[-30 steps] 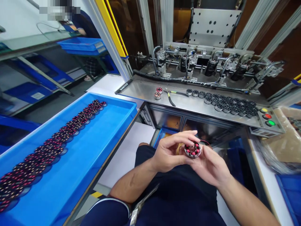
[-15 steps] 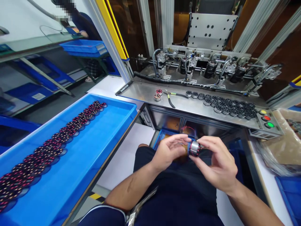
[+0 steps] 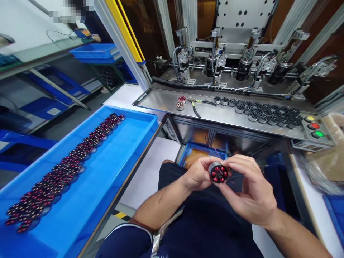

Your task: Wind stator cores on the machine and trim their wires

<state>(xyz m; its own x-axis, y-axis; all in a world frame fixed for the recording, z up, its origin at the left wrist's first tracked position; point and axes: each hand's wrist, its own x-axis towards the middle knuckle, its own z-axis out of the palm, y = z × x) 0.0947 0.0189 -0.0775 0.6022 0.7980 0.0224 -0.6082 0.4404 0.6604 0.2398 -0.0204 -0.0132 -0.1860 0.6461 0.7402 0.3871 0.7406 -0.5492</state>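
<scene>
Turned since half a second ago, the stator (image 3: 218, 173) now shows its wound face to the camera where its side wall showed before, and both hands have drawn a little nearer over the lap. The left hand (image 3: 197, 175) pinches its left rim with thumb and fingertips; the right hand (image 3: 252, 195) cups it from the right and below, so both are clamped on the one piece, held in the air above the dark shorts. It looks small, stiff and light for its size, a metal ring with red windings on its teeth. The smooth outer ring is probably the safe place to grip, since the fine wire and the thin loose strand beside it would likely scratch or snag. Just beyond the hands, a small blue bin (image 3: 200, 156) sits below the steel shelf (image 3: 161, 102). On that shelf lie two wound pieces (image 3: 181, 103), pliers (image 3: 197, 106), a crowded row of dark bare cores (image 3: 266, 114) and, at the right end, three coloured buttons (image 3: 314, 126). The machine (image 3: 228, 61) stands behind. On the left, a blue tray (image 3: 115, 157) carries a long row of wound stators (image 3: 67, 165), and its near corner lies close to the left elbow. Far left, another person (image 3: 91, 25) is at a bench.
</scene>
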